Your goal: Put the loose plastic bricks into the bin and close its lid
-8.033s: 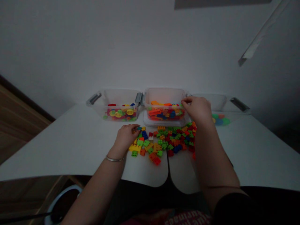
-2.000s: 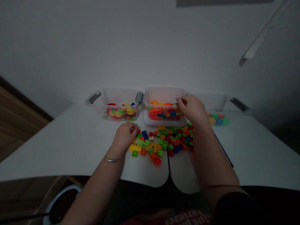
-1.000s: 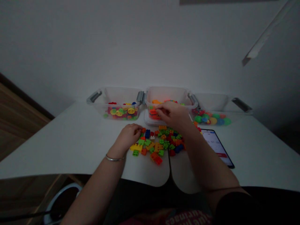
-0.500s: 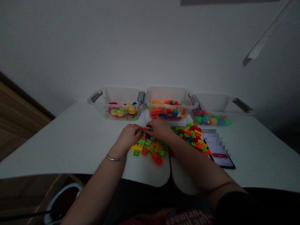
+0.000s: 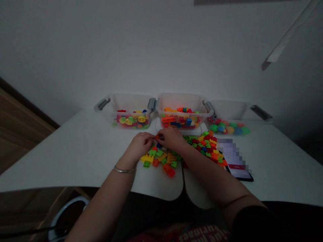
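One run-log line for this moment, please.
left hand: at small orange plastic piece; right hand: at same piece, grip unclear; multicoloured plastic bricks: loose on white table; clear plastic bins: beyond bricks

Bare left hand, slim silver-toned bangle at its wrist, bare right hand, black short sleeve on right arm, dark top, reddish front print, pale block lettering, wording not fully legible in dim light.

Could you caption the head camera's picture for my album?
Left hand and right hand close together among loose toy bricks, three clear bins behind.
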A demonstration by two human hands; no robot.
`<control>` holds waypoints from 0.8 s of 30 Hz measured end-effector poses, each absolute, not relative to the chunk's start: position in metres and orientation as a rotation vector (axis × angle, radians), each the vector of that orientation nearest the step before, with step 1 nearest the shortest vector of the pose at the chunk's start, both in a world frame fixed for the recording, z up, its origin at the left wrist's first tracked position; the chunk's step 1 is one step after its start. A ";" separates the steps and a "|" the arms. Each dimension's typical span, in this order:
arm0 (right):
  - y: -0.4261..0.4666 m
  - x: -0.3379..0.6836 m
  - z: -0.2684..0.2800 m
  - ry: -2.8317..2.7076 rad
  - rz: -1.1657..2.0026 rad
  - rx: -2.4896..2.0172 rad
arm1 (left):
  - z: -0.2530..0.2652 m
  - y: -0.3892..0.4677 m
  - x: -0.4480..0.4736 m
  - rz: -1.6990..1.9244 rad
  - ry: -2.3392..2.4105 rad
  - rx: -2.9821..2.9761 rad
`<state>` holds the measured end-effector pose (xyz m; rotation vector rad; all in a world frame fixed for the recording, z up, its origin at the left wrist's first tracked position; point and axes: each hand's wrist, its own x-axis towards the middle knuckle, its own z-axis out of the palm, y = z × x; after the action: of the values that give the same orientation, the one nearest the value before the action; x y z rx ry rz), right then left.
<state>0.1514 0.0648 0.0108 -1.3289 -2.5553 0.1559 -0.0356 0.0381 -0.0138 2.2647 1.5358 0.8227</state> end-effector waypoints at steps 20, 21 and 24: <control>0.074 0.219 0.081 -1.806 -0.121 -1.360 | -0.013 0.039 -0.046 0.545 1.954 2.157; 0.078 0.226 0.081 -1.775 -0.121 -1.398 | -0.012 0.039 -0.045 0.510 1.952 2.154; 0.088 0.241 0.077 -1.728 -0.104 -1.514 | -0.011 0.039 -0.045 0.438 1.966 2.152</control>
<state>0.2412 0.0882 0.0773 -1.5139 -1.7281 -0.1042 -0.0447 0.0385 -0.0110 2.1523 1.9656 0.4383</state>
